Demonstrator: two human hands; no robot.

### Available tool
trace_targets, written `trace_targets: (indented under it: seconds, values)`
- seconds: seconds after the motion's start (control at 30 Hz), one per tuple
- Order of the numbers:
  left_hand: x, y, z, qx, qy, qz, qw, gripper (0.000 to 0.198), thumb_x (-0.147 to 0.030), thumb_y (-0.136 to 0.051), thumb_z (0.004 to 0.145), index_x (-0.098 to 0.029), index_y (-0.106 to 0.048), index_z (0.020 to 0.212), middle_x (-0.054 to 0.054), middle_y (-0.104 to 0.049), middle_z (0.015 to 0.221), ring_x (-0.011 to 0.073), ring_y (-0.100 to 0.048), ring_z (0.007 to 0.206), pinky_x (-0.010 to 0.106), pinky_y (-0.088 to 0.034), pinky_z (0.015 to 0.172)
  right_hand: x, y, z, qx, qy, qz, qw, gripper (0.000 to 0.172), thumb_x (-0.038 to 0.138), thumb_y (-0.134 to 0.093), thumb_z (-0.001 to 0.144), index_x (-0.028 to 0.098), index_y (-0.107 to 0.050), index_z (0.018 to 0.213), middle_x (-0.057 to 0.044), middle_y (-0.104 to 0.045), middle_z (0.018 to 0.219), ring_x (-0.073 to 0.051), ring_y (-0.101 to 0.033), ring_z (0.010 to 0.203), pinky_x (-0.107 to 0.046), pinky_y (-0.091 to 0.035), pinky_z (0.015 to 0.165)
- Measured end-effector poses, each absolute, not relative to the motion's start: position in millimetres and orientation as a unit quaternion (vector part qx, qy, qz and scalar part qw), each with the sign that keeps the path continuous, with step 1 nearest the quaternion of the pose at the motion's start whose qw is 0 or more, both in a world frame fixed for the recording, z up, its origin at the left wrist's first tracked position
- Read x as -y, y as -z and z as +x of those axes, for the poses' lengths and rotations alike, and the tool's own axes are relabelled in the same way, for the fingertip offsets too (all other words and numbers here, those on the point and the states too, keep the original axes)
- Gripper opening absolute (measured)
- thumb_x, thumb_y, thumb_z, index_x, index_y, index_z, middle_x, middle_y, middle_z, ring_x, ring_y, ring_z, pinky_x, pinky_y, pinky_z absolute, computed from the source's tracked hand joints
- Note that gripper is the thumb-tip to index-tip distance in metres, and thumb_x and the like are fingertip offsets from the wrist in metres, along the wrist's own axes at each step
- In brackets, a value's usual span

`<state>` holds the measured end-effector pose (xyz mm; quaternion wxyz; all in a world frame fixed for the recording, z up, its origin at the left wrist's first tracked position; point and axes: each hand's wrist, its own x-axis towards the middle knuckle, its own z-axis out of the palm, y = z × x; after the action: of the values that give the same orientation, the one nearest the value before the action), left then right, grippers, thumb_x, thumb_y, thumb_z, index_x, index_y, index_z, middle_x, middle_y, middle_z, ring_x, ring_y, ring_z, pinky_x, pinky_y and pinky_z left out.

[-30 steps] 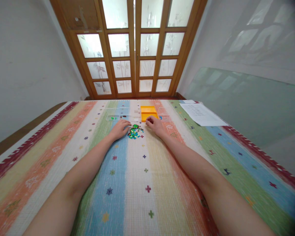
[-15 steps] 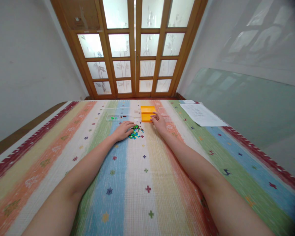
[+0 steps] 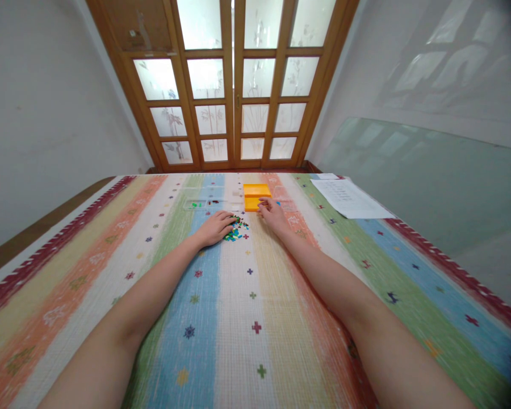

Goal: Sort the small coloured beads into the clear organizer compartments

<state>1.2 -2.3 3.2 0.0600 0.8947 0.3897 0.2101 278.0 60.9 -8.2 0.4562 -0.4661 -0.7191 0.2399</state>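
Observation:
A small heap of tiny coloured pieces (image 3: 238, 232), mostly blue and green with some dark brown and yellow, lies on the striped tablecloth. My left hand (image 3: 216, 228) rests at the heap's left edge, fingers stretched over it and not wrapped round anything I can see. Just beyond, my right hand (image 3: 273, 216) hovers at the front right corner of an open orange box (image 3: 257, 189). Its fingers are bent and apart, with nothing visible between them. Right of that hand, a blue piece (image 3: 278, 203) lies in a clear tray (image 3: 290, 208).
To the left of the orange box stands a clear compartment tray (image 3: 186, 208). It holds green pieces (image 3: 196, 205) and dark brown pieces (image 3: 213, 202). A printed sheet of paper (image 3: 351, 199) lies toward the right edge of the table. Behind the table are wooden glazed doors (image 3: 234, 113).
My right hand has shifted slightly left, and a blue piece now shows in the clear tray beside it. My left hand has barely moved at the heap.

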Motion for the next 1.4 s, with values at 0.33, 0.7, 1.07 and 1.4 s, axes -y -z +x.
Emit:
trace_targets:
  seconds: [0.33,0.7,1.07,1.4]
  values:
    - [1.4,-2.3,0.9,-0.417,-0.216,0.881,0.055,0.042,-0.039,-0.046,0.106,-0.026,-0.067,0.14,0.009,-0.063,0.142,0.0266,-0.055,0.134,0.044,-0.039,0.121,-58.6,6.4,276.4,0.668,-0.27,-0.492,0.489,0.03,0.032,-0.056,0.095,0.019,-0.067,0.12,-0.011,-0.069,0.106,-0.025,-0.066,0.095,-0.043,-0.057,0.089]
    - [-3.4,-0.9,-0.1,-0.423,-0.259,0.861,0.113,0.046,-0.037,-0.035,0.109,-0.022,-0.075,0.127,0.008,-0.071,0.134,0.0235,-0.059,0.128,0.044,-0.041,0.119,-68.4,19.8,278.2,0.673,-0.261,-0.482,0.496,0.032,0.033,-0.055,0.094,0.02,-0.068,0.121,-0.008,-0.071,0.108,-0.022,-0.069,0.091,-0.037,-0.058,0.084]
    - [-3.5,1.2,-0.9,-0.424,-0.315,0.838,0.136,0.047,-0.038,-0.035,0.109,-0.019,-0.077,0.119,0.01,-0.072,0.129,0.0247,-0.062,0.125,0.044,-0.042,0.118,-71.1,21.7,280.4,0.687,-0.244,-0.484,0.484,0.031,0.031,-0.055,0.096,0.02,-0.068,0.121,-0.008,-0.073,0.109,-0.021,-0.07,0.091,-0.036,-0.057,0.086]
    - [-27.7,9.1,-35.9,-0.501,-0.503,0.672,0.214,0.04,-0.039,-0.039,0.106,-0.022,-0.074,0.115,0.01,-0.068,0.132,0.0231,-0.065,0.117,0.043,-0.053,0.106,-68.5,18.9,279.0,0.68,-0.257,-0.486,0.485,0.032,0.032,-0.056,0.094,0.021,-0.069,0.121,-0.007,-0.072,0.107,-0.021,-0.07,0.094,-0.037,-0.058,0.087]
